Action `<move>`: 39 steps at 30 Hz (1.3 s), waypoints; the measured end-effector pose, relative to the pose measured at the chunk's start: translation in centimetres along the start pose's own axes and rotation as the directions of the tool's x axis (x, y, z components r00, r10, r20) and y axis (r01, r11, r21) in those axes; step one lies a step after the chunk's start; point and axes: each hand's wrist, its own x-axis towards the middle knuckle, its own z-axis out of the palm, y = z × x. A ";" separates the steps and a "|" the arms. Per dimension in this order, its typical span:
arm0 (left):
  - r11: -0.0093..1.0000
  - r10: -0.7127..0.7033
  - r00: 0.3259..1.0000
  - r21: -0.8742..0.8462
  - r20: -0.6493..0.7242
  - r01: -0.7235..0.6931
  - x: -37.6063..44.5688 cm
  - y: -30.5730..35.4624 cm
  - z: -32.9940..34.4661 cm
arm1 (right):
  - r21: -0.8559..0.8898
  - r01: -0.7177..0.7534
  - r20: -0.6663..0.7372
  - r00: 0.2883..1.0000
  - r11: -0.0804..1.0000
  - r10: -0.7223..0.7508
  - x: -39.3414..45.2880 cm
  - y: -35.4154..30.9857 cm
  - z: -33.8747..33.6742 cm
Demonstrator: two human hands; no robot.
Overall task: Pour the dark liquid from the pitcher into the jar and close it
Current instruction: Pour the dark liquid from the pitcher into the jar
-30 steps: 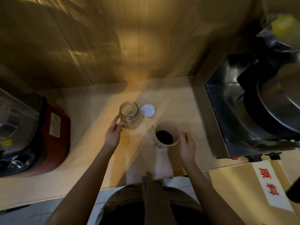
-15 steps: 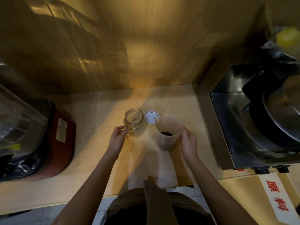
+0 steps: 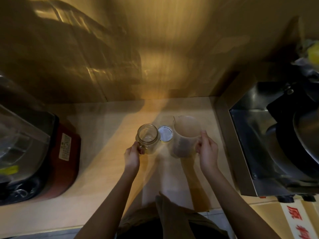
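The jar (image 3: 147,138) is clear glass with a wide open mouth and a small handle on its near left side; it stands upright on the pale wooden worktop (image 3: 107,135) near the middle, and nothing dark shows inside it. The left hand (image 3: 132,155) is closed around that handle from the near side. Just right of the jar, touching or almost touching its rim, the round lid (image 3: 165,133) lies flat on the worktop, pale and shiny in the middle with a yellowish edge. Right of the lid is the pitcher (image 3: 185,136), a tall translucent plastic one with a spout at its far left rim; it is cloudy beige above and the dark liquid (image 3: 181,147) shows through the lower part of its wall. The right hand (image 3: 207,152) grips the pitcher on its right side, fingers curled around it; whether its base rests on the worktop cannot be told. On the far left stands a red machine (image 3: 63,163) under a clear cover, with a white label (image 3: 64,147) whose print is too small to read. On the right is a steel machine (image 3: 269,144). In the near right corner a white strip (image 3: 298,223) carries red Chinese characters, cut off by the frame edge.
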 end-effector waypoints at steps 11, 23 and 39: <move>0.997 -0.061 0.998 -0.053 -0.001 0.061 1.0 3.2 0.5 | 0.118 0.064 0.010 0.998 0.991 -0.066 1.6 -2.1 0.4; 0.981 0.188 0.982 0.051 0.018 -0.188 -2.0 11.9 -1.9 | 0.000 0.264 -0.003 0.965 0.965 -0.264 2.8 -8.8 0.4; 0.755 0.566 0.823 0.431 -0.051 -0.493 -6.8 17.9 -2.1 | -0.455 0.867 0.497 0.438 0.206 -0.749 3.4 -23.1 4.1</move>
